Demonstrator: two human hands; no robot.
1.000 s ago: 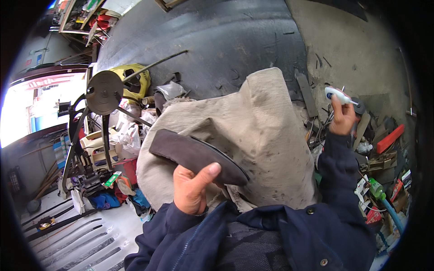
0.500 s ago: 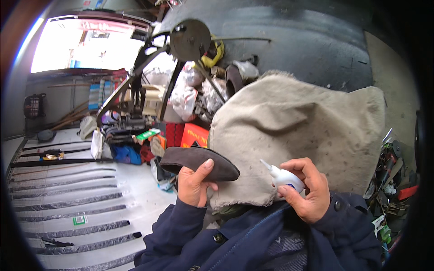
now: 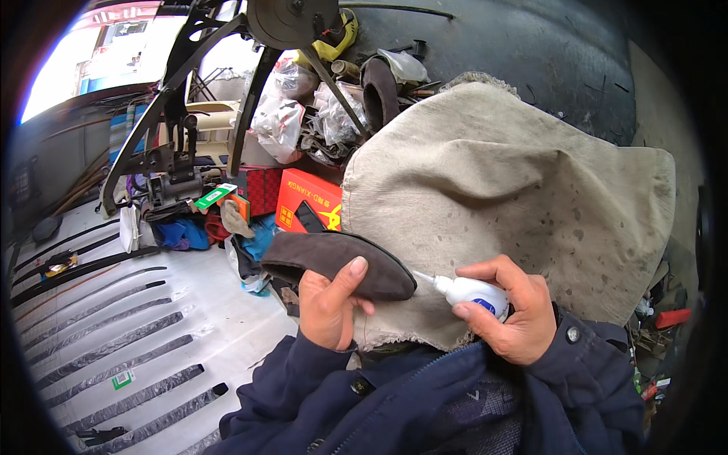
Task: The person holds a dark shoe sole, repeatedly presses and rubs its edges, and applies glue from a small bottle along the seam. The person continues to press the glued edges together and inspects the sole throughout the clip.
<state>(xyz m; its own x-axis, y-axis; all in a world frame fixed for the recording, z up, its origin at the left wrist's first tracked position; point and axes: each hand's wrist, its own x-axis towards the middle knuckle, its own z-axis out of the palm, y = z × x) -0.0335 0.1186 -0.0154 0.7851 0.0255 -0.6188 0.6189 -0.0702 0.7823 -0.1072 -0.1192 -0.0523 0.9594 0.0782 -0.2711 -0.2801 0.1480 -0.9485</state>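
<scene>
My left hand grips a dark brown suede shoe, its toe pointing right. My right hand is closed on a small white squeeze bottle with a blue label. The bottle's thin nozzle points left, its tip at or very near the sole edge at the toe; I cannot tell whether they touch. Both hands are low over a stained beige cloth spread across my lap.
A black iron machine stands at upper left beside plastic bags, another dark shoe, a red-orange box and mixed clutter. A white surface with dark strips lies at lower left. More clutter sits at the right.
My right hand has come from far right to the left hand, bringing the bottle's nozzle to the shoe's toe. The view has shifted, showing more of the left side.
</scene>
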